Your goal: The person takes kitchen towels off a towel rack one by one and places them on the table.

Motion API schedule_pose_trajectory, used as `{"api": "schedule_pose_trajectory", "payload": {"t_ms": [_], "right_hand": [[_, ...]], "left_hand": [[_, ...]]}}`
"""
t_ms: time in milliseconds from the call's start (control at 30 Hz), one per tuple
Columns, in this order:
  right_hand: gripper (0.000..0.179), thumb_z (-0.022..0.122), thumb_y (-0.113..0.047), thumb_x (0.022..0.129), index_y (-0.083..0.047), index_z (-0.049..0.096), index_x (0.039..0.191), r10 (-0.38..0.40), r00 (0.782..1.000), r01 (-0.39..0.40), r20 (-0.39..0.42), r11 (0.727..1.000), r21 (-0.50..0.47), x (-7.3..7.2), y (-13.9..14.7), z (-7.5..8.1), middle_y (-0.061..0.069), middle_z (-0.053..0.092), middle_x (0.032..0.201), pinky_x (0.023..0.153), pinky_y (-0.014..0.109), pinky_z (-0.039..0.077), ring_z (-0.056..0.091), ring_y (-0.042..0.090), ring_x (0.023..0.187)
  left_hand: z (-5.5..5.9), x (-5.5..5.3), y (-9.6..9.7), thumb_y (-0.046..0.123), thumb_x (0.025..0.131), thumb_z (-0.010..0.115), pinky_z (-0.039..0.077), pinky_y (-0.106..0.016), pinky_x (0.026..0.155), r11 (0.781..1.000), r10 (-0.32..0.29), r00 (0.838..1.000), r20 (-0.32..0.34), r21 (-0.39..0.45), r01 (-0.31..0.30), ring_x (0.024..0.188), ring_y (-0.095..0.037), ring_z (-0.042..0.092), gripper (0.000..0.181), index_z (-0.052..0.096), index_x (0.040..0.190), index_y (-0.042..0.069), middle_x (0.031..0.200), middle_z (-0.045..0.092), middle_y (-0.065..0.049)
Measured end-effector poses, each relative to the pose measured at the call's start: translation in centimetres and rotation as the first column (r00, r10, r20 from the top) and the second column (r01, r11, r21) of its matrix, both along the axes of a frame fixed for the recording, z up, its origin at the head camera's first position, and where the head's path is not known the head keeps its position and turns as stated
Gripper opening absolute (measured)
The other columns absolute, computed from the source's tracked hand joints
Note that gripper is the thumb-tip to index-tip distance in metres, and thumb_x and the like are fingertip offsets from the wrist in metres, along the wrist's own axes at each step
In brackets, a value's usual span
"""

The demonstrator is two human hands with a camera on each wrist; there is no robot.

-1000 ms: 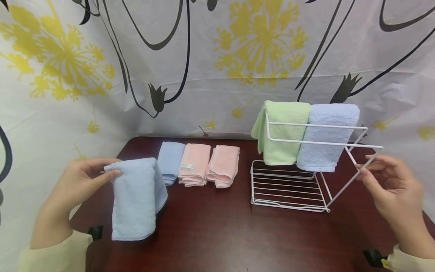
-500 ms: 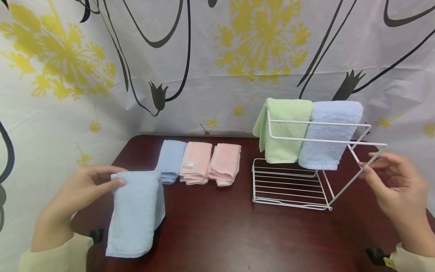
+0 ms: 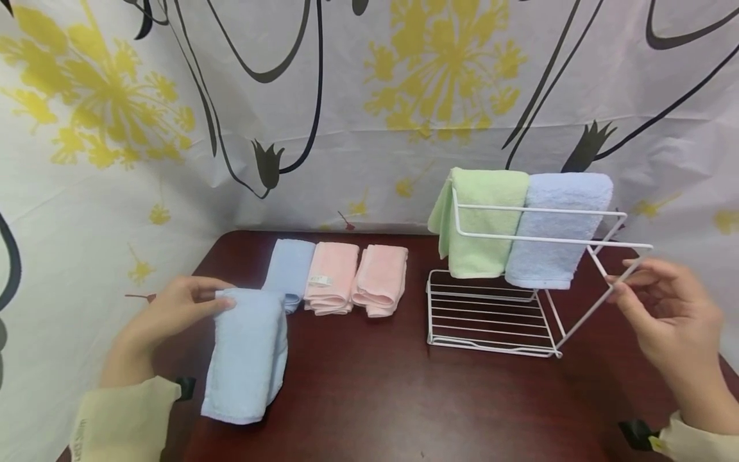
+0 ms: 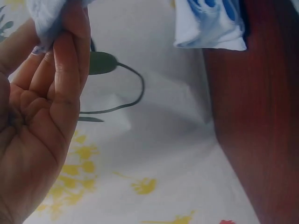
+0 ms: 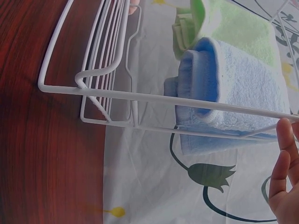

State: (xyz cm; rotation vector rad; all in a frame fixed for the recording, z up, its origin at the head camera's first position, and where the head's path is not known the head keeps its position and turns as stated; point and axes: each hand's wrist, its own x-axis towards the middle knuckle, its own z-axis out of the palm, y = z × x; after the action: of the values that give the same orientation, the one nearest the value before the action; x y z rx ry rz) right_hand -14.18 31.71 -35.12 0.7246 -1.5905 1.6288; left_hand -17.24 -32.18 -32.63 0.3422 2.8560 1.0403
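My left hand (image 3: 173,314) pinches a light blue towel (image 3: 245,359) at its upper left edge, thumb in front. The folded towel hangs down over the left part of the table. In the left wrist view, the fingers grip a bunched bit of the towel (image 4: 46,18) at the top. Over on the right, my right hand (image 3: 672,321) pinches the slanted side bar of a white wire rack (image 3: 491,348) between thumb and fingers. A green towel (image 3: 491,224) and a blue towel (image 3: 557,231) hang side by side over the rack's upper rear bar.
A folded blue towel (image 3: 290,266) and two folded pink towels (image 3: 331,266) lie in a row at the back left of the dark red table (image 3: 392,398). Behind stands a white curtain (image 3: 335,160) printed with yellow and grey flowers. The rack's front upper bars hold no towel.
My left hand first lowers with the towel, then shifts right with it, closer to the folded blue towel. The right hand keeps its hold on the rack.
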Motion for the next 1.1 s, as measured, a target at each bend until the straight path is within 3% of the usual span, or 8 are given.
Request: {"api": "schedule_pose_trajectory", "payload": {"t_ms": [100, 267, 467, 567, 767, 867, 1000, 1100], "right_hand": [[0.037, 0.057, 0.025, 0.080, 0.021, 0.056, 0.117, 0.014, 1.000, -0.014, -0.005, 1.000, -0.006, -0.1, -0.1, 0.0, 0.007, 0.075, 0.092, 0.067, 0.010, 0.053, 0.071, 0.008, 0.077], [0.037, 0.056, 0.026, 0.079, 0.022, 0.056, 0.116, -0.034, 0.999, 0.034, 0.008, 0.999, 0.021, 0.1, 0.0, 0.0, 0.005, 0.075, 0.091, 0.066, 0.010, 0.052, 0.070, 0.006, 0.075], [0.035, 0.056, 0.026, 0.080, 0.023, 0.055, 0.115, -0.122, 0.992, 0.120, 0.022, 0.990, 0.079, 0.3, 0.0, 0.0, 0.001, 0.074, 0.089, 0.065, 0.008, 0.051, 0.070, 0.003, 0.075], [0.036, 0.056, 0.026, 0.079, 0.023, 0.054, 0.115, -0.135, 0.991, 0.133, 0.017, 0.987, 0.091, 0.3, 0.0, 0.0, 0.000, 0.074, 0.090, 0.065, 0.008, 0.050, 0.069, 0.003, 0.075], [0.036, 0.057, 0.025, 0.079, 0.022, 0.055, 0.115, -0.148, 0.989, 0.146, 0.011, 0.984, 0.103, 0.2, 0.0, 0.1, -0.001, 0.074, 0.090, 0.065, 0.008, 0.050, 0.070, 0.003, 0.075], [0.036, 0.057, 0.026, 0.080, 0.022, 0.055, 0.116, -0.083, 0.997, 0.082, 0.007, 0.995, 0.062, 0.1, -0.1, 0.1, 0.003, 0.074, 0.091, 0.067, 0.009, 0.052, 0.070, 0.005, 0.077], [0.036, 0.056, 0.026, 0.080, 0.022, 0.055, 0.116, -0.052, 0.999, 0.052, 0.005, 0.998, 0.045, 0.2, 0.0, 0.1, 0.004, 0.074, 0.092, 0.067, 0.010, 0.052, 0.070, 0.006, 0.076], [0.035, 0.057, 0.024, 0.081, 0.022, 0.055, 0.116, -0.126, 0.992, 0.125, 0.010, 0.987, 0.098, 0.3, 0.0, 0.1, 0.001, 0.074, 0.091, 0.065, 0.008, 0.050, 0.069, 0.004, 0.076]], "left_hand": [[-0.7, -0.9, -0.2, 0.025, 0.091, 0.073, 0.055, -0.022, 0.072, 1.000, 0.006, 1.000, 0.006, -0.017, -0.006, 0.085, -0.001, 0.064, 0.035, 0.071, 0.117, 0.002, 0.108, 0.074, -0.013], [-1.8, -2.2, -0.5, 0.030, 0.091, 0.073, 0.054, -0.026, 0.074, 0.999, 0.013, 1.000, 0.024, -0.053, -0.012, 0.093, -0.013, 0.066, 0.038, 0.072, 0.118, 0.004, 0.110, 0.074, -0.013], [-2.9, -3.0, -0.5, 0.032, 0.093, 0.070, 0.058, -0.045, 0.084, 0.998, 0.009, 0.999, 0.053, -0.059, -0.005, 0.104, -0.029, 0.064, 0.041, 0.069, 0.121, 0.002, 0.118, 0.070, -0.019], [-3.4, -3.3, -0.4, 0.029, 0.093, 0.070, 0.057, -0.051, 0.087, 0.999, 0.004, 0.998, 0.068, -0.042, -0.001, 0.104, -0.030, 0.065, 0.040, 0.069, 0.121, 0.001, 0.118, 0.070, -0.020], [-4.0, -3.8, -0.2, 0.024, 0.093, 0.070, 0.057, -0.040, 0.082, 1.000, -0.027, 0.996, 0.091, -0.009, 0.028, 0.091, -0.021, 0.066, 0.034, 0.070, 0.117, 0.000, 0.106, 0.074, -0.015], [-4.2, -4.0, 0.1, 0.024, 0.093, 0.071, 0.057, -0.037, 0.080, 0.999, -0.030, 0.996, 0.085, -0.020, 0.031, 0.088, -0.019, 0.064, 0.032, 0.072, 0.116, 0.001, 0.104, 0.074, -0.013], [-4.6, -4.3, 0.3, 0.024, 0.092, 0.072, 0.056, -0.037, 0.078, 0.999, -0.026, 0.997, 0.079, -0.023, 0.028, 0.086, -0.020, 0.062, 0.033, 0.072, 0.115, 0.001, 0.104, 0.074, -0.014], [-4.9, -4.6, 0.5, 0.025, 0.091, 0.073, 0.057, -0.038, 0.078, 1.000, -0.010, 0.997, 0.078, -0.025, 0.012, 0.086, -0.021, 0.063, 0.035, 0.071, 0.116, -0.001, 0.106, 0.074, -0.017]]}}
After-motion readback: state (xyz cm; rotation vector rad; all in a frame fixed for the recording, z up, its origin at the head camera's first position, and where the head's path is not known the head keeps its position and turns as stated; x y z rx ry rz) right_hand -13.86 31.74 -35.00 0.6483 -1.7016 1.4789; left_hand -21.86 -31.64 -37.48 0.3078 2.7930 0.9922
